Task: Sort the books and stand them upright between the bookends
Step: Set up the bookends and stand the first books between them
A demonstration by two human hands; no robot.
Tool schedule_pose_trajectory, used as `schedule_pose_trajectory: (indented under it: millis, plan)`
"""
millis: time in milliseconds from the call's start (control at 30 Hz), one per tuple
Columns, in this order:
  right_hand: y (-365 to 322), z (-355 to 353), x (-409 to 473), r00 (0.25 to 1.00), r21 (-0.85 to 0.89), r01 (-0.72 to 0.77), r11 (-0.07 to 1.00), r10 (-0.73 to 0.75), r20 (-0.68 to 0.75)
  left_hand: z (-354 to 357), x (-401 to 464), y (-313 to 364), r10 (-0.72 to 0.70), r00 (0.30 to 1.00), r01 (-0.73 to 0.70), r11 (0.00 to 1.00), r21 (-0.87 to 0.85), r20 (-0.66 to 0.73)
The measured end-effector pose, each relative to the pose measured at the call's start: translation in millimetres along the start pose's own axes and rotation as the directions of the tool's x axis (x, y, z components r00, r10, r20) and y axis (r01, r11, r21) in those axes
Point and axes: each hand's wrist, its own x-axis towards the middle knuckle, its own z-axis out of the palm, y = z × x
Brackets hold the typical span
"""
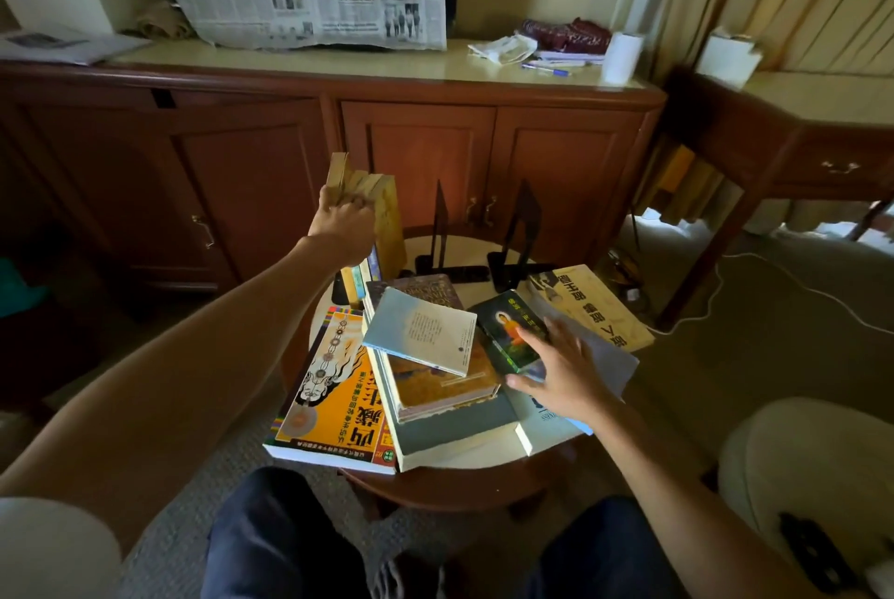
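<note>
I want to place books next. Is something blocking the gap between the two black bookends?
Nothing visible stands in the gap between the left bookend and the right bookend; only their flat bases lie there. The upright yellow books held by the left hand stand outside, left of it.

Person wears a white short sleeve (43,545) on the left arm, dark navy trousers (271,545); forearms bare.
</note>
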Motion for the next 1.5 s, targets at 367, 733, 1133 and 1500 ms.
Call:
schedule_pose_trajectory:
  millis: [367, 733, 1133, 1500]
  plan:
    - [-106, 9, 33, 0.96, 0.056, 0.279, 0.959, -0.279, -0.009, -11, -6, -4, 0.019, 0.999, -0.018, 0.999, -0.051, 0.03]
    - [-60, 7, 55, 0.897, -0.381, 0.28, 0.881, -0.382, -0.224, -10, -8, -7, 0.035, 0.999, -0.034, 0.995, -0.097, 0.012]
    - [-29, 1, 63, 0.974, -0.462, -0.163, 0.872, 0.067, -0.218, -4, -8, -9, 0.053, 0.998, -0.055, 0.993, -0.109, -0.021]
    - [-56, -5, 37, 0.97, -0.191, 0.116, 0.975, -0.152, -0.187, -2, -10, -7, 0.05, 0.998, -0.054, 0.993, -0.109, -0.045]
